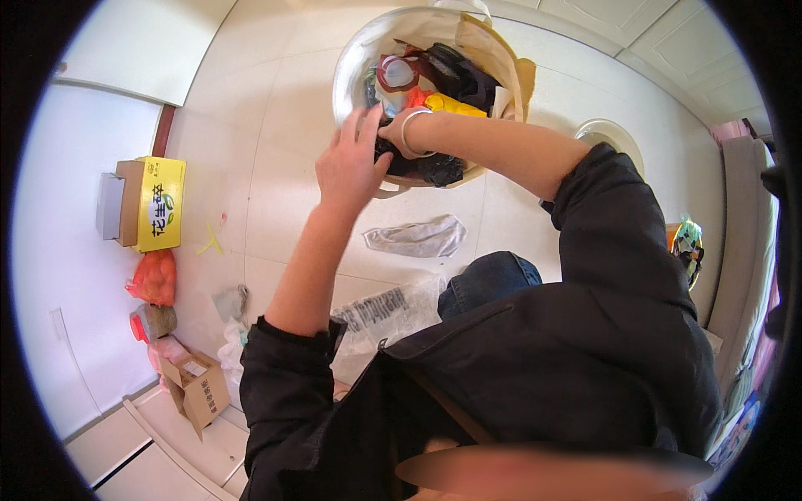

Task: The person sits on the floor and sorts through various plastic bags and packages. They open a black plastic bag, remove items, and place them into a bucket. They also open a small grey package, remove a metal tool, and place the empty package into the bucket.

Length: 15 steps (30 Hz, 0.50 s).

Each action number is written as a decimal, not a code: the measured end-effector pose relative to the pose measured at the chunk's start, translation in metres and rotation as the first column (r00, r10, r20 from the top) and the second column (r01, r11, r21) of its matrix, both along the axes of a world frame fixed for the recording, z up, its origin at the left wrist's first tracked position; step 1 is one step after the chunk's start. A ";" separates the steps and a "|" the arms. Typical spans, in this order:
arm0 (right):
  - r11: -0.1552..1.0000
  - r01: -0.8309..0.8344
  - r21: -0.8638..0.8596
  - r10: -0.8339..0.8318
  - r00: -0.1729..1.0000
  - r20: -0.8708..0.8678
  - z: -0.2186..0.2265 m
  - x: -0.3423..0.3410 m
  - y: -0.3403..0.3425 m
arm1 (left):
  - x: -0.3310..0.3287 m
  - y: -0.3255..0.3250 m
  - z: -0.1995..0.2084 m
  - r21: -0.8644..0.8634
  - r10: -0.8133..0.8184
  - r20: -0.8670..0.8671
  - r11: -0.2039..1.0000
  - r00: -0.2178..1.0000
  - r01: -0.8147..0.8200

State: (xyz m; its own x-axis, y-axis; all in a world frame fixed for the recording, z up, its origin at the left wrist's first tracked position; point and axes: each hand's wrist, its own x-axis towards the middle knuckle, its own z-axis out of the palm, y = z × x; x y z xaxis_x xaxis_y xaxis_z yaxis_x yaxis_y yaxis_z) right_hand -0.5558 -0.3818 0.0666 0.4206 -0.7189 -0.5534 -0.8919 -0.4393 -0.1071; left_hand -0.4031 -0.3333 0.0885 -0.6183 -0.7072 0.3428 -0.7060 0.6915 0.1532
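A round fabric laundry basket with a pale lining stands on the floor ahead of me, full of mixed items. My left hand is at its near left rim, fingers stretched out and apart, holding nothing that shows. My right hand, with a white bracelet at the wrist, reaches into the basket beside it. Its fingers are bent downward and partly hidden, so what they grip cannot be made out. Black plastic lies just below it. A yellow item and a dark bundle lie farther in.
A pale grey cloth and clear plastic packaging lie on the floor near my knee. Along the left wall are a yellow box, a red bag and an opened cardboard box. A round pale container stands right.
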 end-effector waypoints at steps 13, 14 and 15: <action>0.666 0.429 0.610 -0.733 0.530 0.427 -0.025 -0.045 -0.029 | -0.021 -0.055 -0.025 0.406 -0.134 0.363 0.914 0.922 -0.027; 0.610 0.427 0.668 -0.779 0.479 0.405 -0.022 -0.037 -0.030 | -0.017 -0.051 -0.028 0.407 -0.088 0.318 0.912 0.944 -0.052; 0.685 0.410 0.602 -0.714 0.543 0.442 -0.019 -0.032 -0.029 | -0.012 -0.048 -0.030 0.409 -0.038 0.272 0.909 0.962 -0.080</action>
